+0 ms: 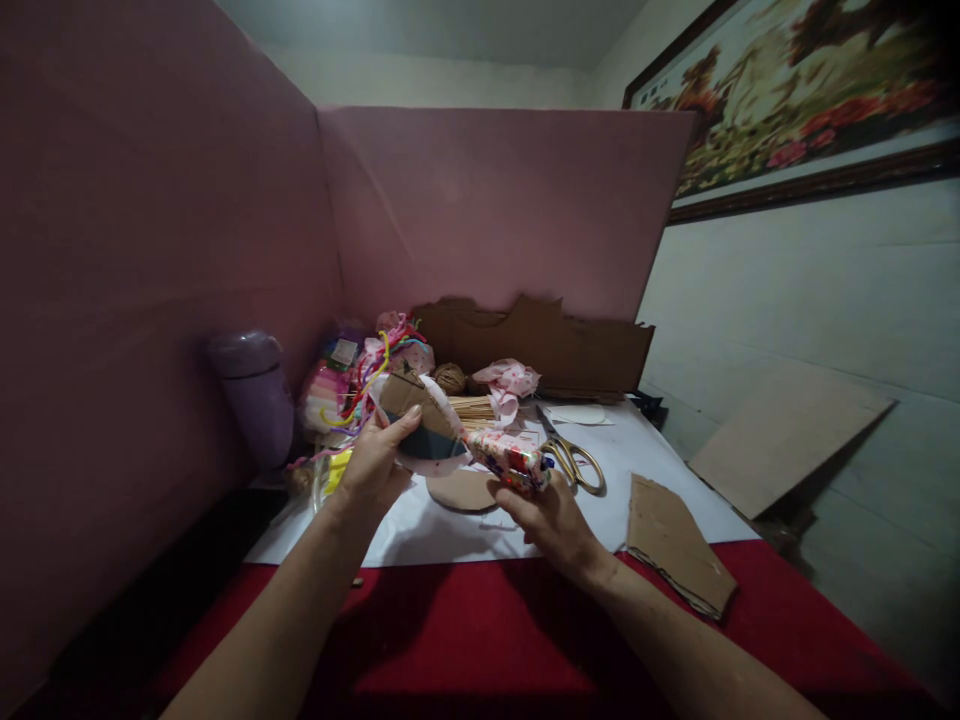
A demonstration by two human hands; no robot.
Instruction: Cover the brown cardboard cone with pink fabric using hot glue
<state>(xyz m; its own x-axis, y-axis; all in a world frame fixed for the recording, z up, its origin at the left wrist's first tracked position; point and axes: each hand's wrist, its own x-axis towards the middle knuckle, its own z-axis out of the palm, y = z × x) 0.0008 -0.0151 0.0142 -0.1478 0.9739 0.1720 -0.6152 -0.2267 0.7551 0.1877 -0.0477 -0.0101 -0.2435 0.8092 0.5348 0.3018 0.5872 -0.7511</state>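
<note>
Your left hand (373, 468) holds the cardboard wedge (409, 398) up above the white sheet (637, 465). The thumb presses on the wedge's near face and the fingers curl behind it, so the hand is clamped on the wedge. A white paper edge and a dark patch show on the wedge's lower part.

From that wedge a wrapped handle (504, 455), covered in patterned paper, runs down to the right. Your right hand (553, 522) grips its far end with fingers closed around it. The whole piece hangs in the air over the middle of the desk, held between both hands and clear of the surface.

Just under it a round cardboard disc (459, 492) lies flat on the white sheet. The scissors (574, 460) lie just beside your right hand, toward the back. A flat cardboard piece (675, 545) sits near the desk's right edge, half on the sheet and half on the red cloth (480, 640).

Along the back edge stand a jagged brown cardboard strip (540, 342), a ball of twine (450, 378), a bundle of sticks (472, 408) and a crumple of patterned paper (510, 383). In the back-left corner are tangled coloured cords (375, 368) and a purple container (256, 398), against the pink partition (150, 220).
</note>
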